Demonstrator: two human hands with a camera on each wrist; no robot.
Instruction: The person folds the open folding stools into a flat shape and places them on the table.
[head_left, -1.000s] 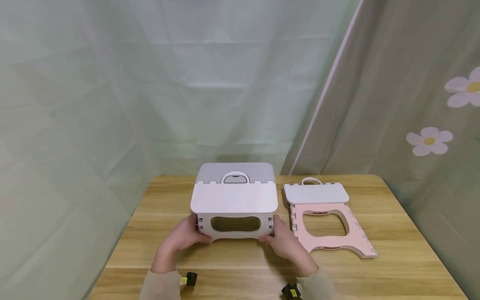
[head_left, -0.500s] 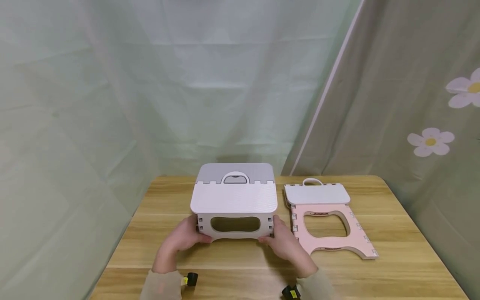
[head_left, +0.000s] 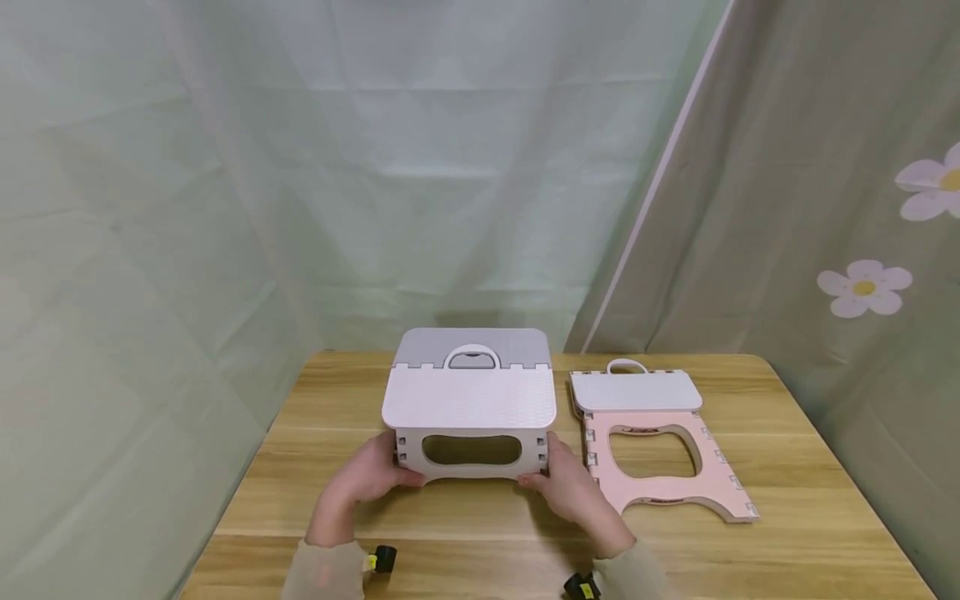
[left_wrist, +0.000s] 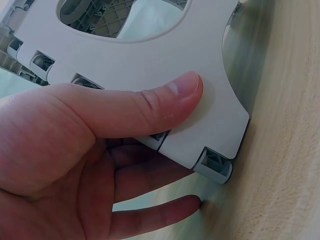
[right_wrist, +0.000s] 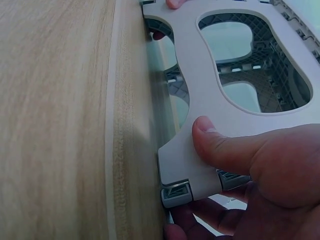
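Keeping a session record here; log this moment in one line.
left hand: grips left side of upright gray-white stool | right hand: grips its right side | pink-white stool: folded flat on table

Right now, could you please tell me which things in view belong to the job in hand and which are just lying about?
In use:
white-and-grey stool, gripped at both sides
left hand
right hand
wooden table beneath

Apparently not in use:
pink-and-white stool, lying flat, touched by neither hand
flowered curtain, hanging behind
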